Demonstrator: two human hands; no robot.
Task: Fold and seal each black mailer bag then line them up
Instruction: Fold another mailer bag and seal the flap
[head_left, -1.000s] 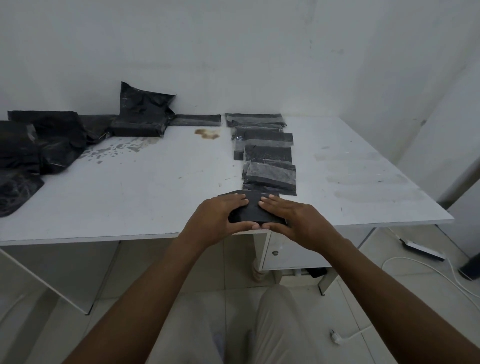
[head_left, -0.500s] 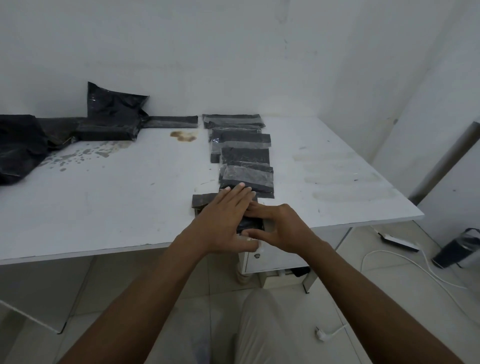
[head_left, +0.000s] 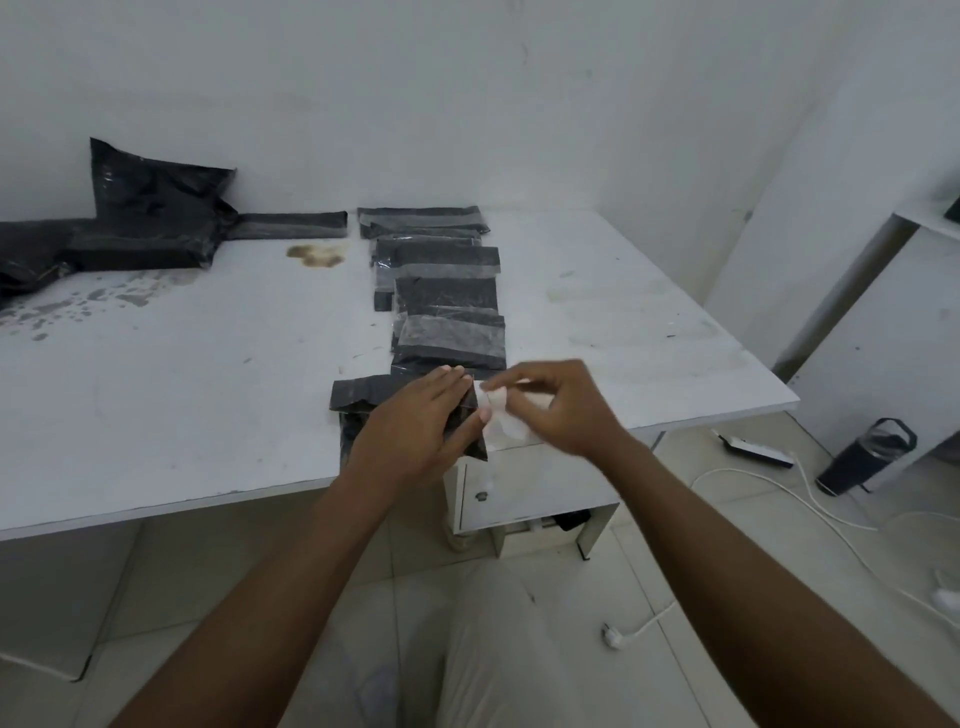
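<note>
so at the near edge of the worktop (head_left: 182, 374) there's one black mailer bag (head_left: 363, 395) lying flat, its near end hanging a bit over the edge. left hand (head_left: 410, 436) lies on top of it, fingers straight, pressing it down, not gripping. right hand (head_left: 561, 410) is just right of it, thumb and fingers pinching a white strip (head_left: 498, 415) at the bag's right end. right behind that, a row of folded bags (head_left: 449, 338) runs away toward the far wall, overlapping each other. further back left there's a brown stain (head_left: 316, 255), then a pile of loose black bags (head_left: 150, 218) against the wall, far left.
</note>
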